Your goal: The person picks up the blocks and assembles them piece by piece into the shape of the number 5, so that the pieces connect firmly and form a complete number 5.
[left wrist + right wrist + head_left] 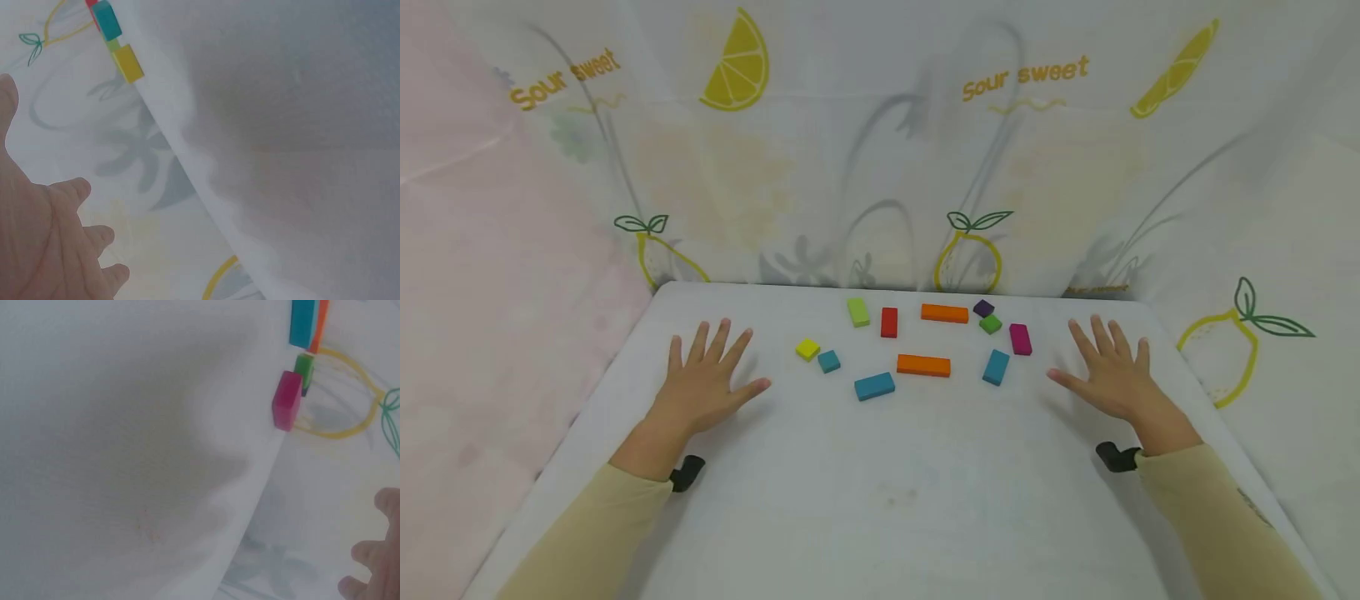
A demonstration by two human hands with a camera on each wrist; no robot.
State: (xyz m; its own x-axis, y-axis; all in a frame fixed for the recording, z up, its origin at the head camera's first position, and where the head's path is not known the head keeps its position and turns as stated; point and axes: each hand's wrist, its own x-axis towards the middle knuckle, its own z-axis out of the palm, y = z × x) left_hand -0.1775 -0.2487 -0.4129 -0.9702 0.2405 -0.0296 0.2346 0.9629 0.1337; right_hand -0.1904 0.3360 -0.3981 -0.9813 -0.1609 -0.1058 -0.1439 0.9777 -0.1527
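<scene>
My left hand [703, 387] is spread with straight fingers over the left side of the white table, holding nothing. Nearest to it are a yellow block [808, 349] and a small blue block [829, 361]. On the right side my right hand [1116, 379] is spread likewise, its thumb toward a magenta block [1020, 339] and a blue block [996, 367]. Between the hands lie another blue block [875, 387], two orange bars [923, 365], a red block [889, 322], a lime block [858, 312], a green block [991, 323] and a dark purple block [983, 308].
The white table [880, 492] reaches back to a hanging cloth [865, 150] printed with lemons and lettering. Pinkish cloth [490, 292] hangs on the left. A black wrist mount [687, 473] shows at the left sleeve, and another black mount [1117, 457] at the right sleeve.
</scene>
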